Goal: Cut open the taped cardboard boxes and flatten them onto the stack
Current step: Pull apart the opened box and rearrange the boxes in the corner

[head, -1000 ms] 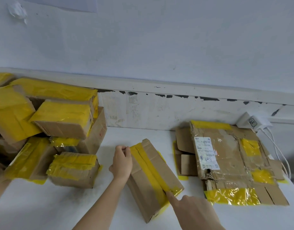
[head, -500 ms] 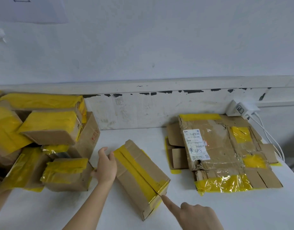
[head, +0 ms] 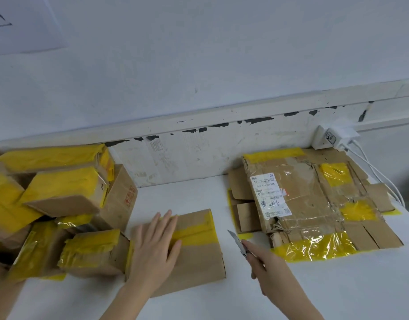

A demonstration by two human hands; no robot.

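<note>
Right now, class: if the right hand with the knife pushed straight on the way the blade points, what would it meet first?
Probably the box under the left hand. The knife in the right hand points up and left at the box's taped right edge; a strip of table lies between. Height is unclear, so it might pass above.

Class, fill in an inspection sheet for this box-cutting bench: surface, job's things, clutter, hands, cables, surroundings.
Surface: white tabletop.
Job's things: brown cardboard box with yellow tape strip lying centre; pile of yellow-taped cardboard boxes left; stack of flattened cardboard right.
Clutter: nothing seen.
Hands: left hand presses flat on the centre box; right hand grips a small metal-bladed knife, blade beside the box, apart.
Cables: white cables from a white charger.
Surroundings: white wall with chipped ledge.
</note>
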